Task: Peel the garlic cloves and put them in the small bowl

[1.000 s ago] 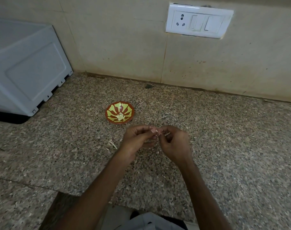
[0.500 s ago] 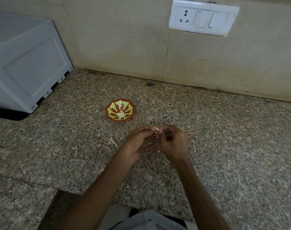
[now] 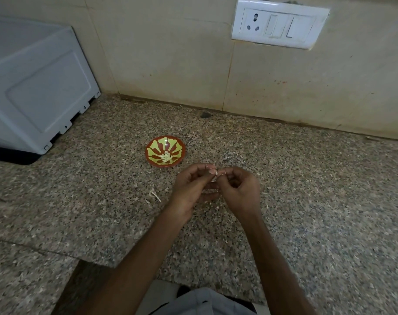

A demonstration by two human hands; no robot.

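I see the two hands meeting just above the surface, fingertips against fingertips. The left hand (image 3: 193, 189) and the right hand (image 3: 241, 192) both have curled fingers and pinch one small pale garlic clove (image 3: 216, 176) between them. The clove is mostly hidden by the thumbs, so I cannot tell how much skin is on it.

Just beyond the left hand stands the small round bowl with a red and yellow-green pattern (image 3: 149, 147), and a little heap of pale peeled cloves (image 3: 166, 157) lies at its bottom. Thin white peel scraps (image 3: 154, 194) lie on the surface left of the left hand, and one tiny scrap (image 3: 216, 208) lies below the hands.

The surface is speckled brown-grey granite (image 3: 307, 201). It ends at a beige tiled wall (image 3: 170, 64) with some stains, which carries a white socket and switch plate (image 3: 279, 26). A white boxy plastic appliance (image 3: 34, 87) stands at the far left, well apart from the bowl.
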